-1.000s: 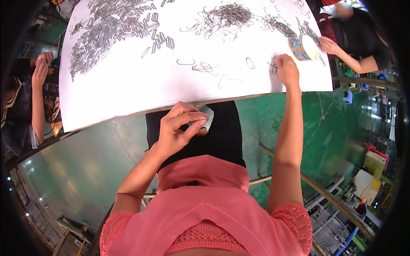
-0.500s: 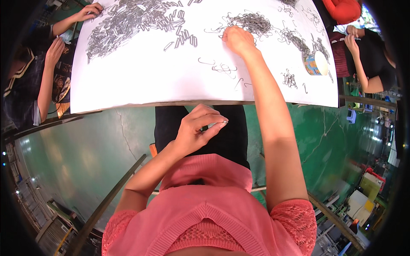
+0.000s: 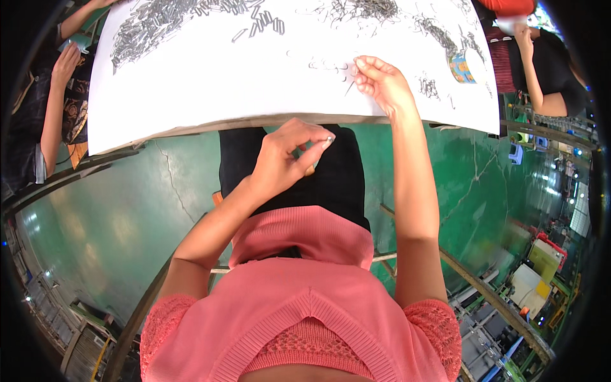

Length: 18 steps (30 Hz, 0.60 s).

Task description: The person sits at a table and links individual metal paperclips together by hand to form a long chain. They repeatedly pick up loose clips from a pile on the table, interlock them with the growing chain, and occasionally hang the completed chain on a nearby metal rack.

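Above my lap, in front of the table edge, my left hand (image 3: 286, 156) is closed in a pinch. A small shiny metal piece (image 3: 330, 139) shows at its thumb and fingertip; the rest is hidden. Over the near part of the white table (image 3: 223, 89), my right hand (image 3: 385, 83) pinches what looks like a thin wire hook, mostly covered by the fingers. Loose wire hooks (image 3: 324, 65) lie just left of that hand. Beyond it is a tangled dark pile of wire hooks (image 3: 375, 7).
Many elongated metal clips (image 3: 149, 32) are heaped at the table's far left. A patterned round tub (image 3: 463, 67) lies tipped at the right, near a small hook cluster (image 3: 428, 87). Other people's hands (image 3: 65, 62) are at the left side, and another person (image 3: 541, 70) sits at the right.
My right hand has come back from the hook pile toward me, its fingers pinched. My left hand keeps its pinch over my lap. The whole view has shifted slightly, with the table now higher.
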Motion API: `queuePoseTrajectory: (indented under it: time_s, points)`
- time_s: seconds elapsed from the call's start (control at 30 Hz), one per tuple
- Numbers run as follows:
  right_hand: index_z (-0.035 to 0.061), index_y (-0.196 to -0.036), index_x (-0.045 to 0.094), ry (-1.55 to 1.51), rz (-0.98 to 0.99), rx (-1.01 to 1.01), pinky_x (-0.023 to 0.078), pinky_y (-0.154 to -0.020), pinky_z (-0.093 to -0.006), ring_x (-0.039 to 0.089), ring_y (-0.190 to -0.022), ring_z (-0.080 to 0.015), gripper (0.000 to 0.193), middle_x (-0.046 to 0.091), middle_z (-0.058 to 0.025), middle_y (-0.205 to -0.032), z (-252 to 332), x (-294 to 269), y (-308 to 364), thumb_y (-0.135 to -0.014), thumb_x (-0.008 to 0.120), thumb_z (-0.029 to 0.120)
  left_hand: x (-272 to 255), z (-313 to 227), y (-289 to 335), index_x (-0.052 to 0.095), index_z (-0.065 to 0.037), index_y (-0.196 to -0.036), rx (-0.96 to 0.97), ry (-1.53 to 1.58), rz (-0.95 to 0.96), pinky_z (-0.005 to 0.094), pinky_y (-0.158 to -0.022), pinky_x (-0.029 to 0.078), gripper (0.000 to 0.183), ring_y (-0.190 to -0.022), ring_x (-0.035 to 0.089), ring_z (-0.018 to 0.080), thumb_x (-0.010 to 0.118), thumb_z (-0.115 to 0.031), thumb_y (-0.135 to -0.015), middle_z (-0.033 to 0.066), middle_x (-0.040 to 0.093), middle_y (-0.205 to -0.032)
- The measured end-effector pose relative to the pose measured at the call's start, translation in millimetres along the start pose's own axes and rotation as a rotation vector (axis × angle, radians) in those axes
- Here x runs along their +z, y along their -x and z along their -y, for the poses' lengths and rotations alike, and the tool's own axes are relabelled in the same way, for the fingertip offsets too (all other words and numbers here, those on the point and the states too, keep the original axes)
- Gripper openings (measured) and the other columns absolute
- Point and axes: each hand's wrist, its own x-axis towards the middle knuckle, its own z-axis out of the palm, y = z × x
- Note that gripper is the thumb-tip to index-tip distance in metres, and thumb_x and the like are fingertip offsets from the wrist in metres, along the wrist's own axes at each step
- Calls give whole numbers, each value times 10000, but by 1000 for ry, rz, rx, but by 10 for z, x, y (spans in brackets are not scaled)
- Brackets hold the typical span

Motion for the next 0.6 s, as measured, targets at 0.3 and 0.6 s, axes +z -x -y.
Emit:
queuePoseTrajectory:
  time_s: [0.3,0.6]
  points:
    - [29,-877,634,-227,4,45,359,-578,-180,478,-685,-36,93,584,16,-785,-168,494,1200,-862,634,121,37,7,-16,665,-36,-992,0,-24,-71,234,-593,461,200,-663,555,104,661,-23,-793,52,657,-848]
    - [31,-857,637,-201,-189,-254,407,-668,-199,500,-798,-72,42,542,-5,-871,-366,665,1185,-842,652,67,74,39,-3,599,-44,-1104,102,-43,-120,249,-613,477,319,-723,577,136,670,-36,-793,50,638,-857]
